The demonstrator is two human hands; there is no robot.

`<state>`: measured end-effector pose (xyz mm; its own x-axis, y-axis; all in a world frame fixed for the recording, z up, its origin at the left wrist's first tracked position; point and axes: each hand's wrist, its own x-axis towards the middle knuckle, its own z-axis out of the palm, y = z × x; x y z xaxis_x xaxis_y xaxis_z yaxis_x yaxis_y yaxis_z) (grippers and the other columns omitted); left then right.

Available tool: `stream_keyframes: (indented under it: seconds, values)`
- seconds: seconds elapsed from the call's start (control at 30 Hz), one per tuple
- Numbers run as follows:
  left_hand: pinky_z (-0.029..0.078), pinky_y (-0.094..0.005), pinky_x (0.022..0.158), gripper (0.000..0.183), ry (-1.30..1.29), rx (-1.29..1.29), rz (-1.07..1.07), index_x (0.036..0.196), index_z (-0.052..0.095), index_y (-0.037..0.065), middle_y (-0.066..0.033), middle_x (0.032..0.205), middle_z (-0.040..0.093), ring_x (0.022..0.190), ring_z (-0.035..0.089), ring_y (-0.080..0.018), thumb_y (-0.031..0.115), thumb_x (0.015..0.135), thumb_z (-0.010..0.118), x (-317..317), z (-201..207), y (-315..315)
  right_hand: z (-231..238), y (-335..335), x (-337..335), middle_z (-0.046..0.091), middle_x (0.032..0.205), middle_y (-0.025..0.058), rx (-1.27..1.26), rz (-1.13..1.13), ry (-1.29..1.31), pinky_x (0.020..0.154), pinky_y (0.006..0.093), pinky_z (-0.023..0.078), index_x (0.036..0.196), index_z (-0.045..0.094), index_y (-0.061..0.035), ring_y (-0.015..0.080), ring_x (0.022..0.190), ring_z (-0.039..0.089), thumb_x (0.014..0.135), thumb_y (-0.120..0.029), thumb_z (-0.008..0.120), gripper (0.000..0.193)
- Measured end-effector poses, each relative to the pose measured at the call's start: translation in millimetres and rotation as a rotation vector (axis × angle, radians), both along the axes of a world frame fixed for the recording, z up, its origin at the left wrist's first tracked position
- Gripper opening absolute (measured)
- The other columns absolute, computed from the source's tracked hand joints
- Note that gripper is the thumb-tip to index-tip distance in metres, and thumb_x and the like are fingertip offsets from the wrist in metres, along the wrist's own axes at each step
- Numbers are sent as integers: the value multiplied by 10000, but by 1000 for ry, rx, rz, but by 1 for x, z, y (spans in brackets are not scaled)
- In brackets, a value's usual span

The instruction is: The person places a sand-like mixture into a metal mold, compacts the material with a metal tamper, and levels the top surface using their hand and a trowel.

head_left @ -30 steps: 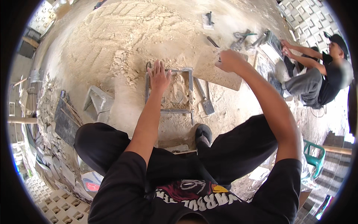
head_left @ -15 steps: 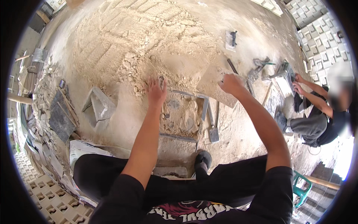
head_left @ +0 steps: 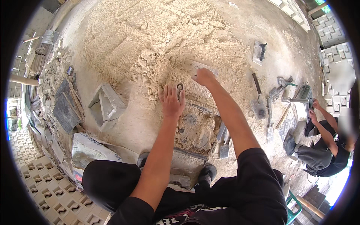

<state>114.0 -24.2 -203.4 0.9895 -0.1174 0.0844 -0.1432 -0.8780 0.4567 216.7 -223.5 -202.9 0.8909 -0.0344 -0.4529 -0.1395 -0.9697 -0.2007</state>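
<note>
My left hand (head_left: pixel 173 100) lies with fingers stretched out at the far left corner of a metal mould frame (head_left: pixel 202 107), beside a dark loop-shaped handle (head_left: pixel 180 89). Inside the frame is a sandy mix (head_left: pixel 197 129), uneven and with grey patches. Farther off and to the right, my right hand (head_left: pixel 205 76) is closed on a flat rectangular plastering float (head_left: pixel 195 63); its handle is hidden in my fist. The float's plate is over the loose pale sand (head_left: pixel 150 37) just beyond the frame.
On the right lie another float (head_left: pixel 258 52), a trowel (head_left: pixel 258 107) and a small spatula (head_left: pixel 224 150). A co-worker (head_left: pixel 318 150) crouches there, hands on a metal mould (head_left: pixel 303 93). To the left are a hollow concrete block (head_left: pixel 107 105) and rubble (head_left: pixel 45 97).
My right hand has swung the float leftward and away, from right of the frame to the sand beyond it. My left hand stays at the frame's corner. The whole view has shifted.
</note>
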Motion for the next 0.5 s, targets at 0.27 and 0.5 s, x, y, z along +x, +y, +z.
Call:
stream_keyframes:
  seconds: [0.27, 0.5]
  values:
    - [113, -524, 1180, 544, -58, -27, 10, 1278, 554, 46, -187, 1409, 480, 1369, 376, -321, 469, 1000, 356, 0, -5, -1, 47, -35, -24, 680, 1027, 221, -3, -210, -82, 812, 466, 542, 1023, 685, -34, 370, 956, 666, 837, -468, 625, 476]
    - [133, -532, 1172, 536, -58, -51, 17, 1248, 581, 48, -185, 1395, 495, 1368, 373, -323, 466, 1002, 354, -3, -7, -5, 98, -71, -93, 688, 918, 228, 78, -239, -389, 807, 472, 524, 943, 699, -16, 392, 895, 662, 800, -434, 612, 450]
